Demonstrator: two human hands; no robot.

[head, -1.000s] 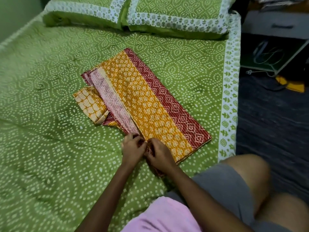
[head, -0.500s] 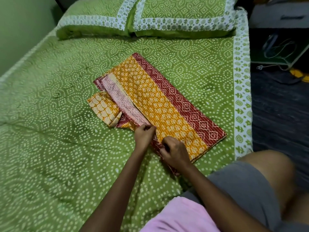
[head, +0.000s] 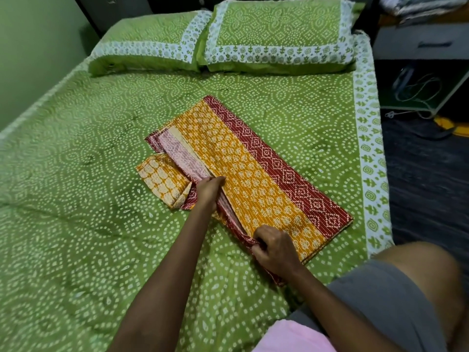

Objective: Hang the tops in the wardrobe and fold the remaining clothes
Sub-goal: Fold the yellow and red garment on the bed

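A bed (head: 76,224) covered in a green sheet with white dotted rings fills most of the view, its white-patterned border running along the right edge. Two matching green pillows (head: 279,34) lie side by side along the far edge. A yellow and red printed garment (head: 253,174) lies flat on the sheet, nearer the right edge than the left, stretched as a long folded band from mid-bed toward the near right corner, with its dark red border along the right side. A short folded sleeve (head: 162,181) sticks out from its left side. The left hand (head: 209,191) grips the pale inner strip along the garment's left fold, about halfway along, fingers curled on the cloth. The right hand (head: 275,247) pinches the bunched red edge at the garment's near end, fingers closed around it.
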